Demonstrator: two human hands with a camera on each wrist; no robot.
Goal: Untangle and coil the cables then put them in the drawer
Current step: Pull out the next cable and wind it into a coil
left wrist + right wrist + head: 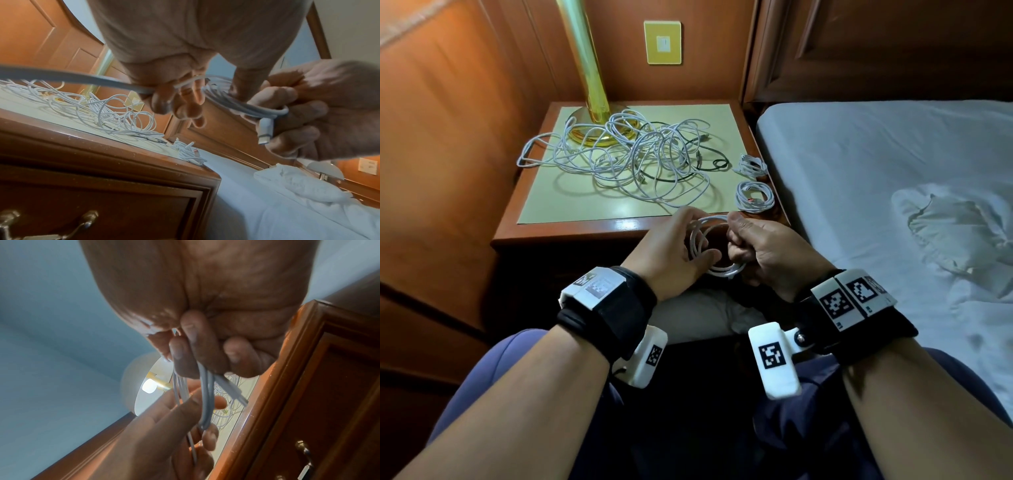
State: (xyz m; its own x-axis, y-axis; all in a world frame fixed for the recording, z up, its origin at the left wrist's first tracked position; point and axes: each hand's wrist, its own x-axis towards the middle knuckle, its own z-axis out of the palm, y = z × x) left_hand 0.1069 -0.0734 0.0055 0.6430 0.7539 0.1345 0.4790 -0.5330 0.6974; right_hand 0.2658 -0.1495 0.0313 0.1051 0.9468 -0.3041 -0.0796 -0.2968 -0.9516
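Right hand [763, 246] clenches the white cable coil [707, 246]; left hand [671, 246] seemingly grips its loops, above the nightstand [571, 233]

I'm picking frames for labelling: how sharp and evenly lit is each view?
Head: sharp, warm and dim; glare on the nightstand edge, wide-angle bending at the borders. Left wrist: the coil and left hand blurred by closeness, the tangle fairly clear. Right wrist: soft throughout, the lamp blown out behind the right hand.
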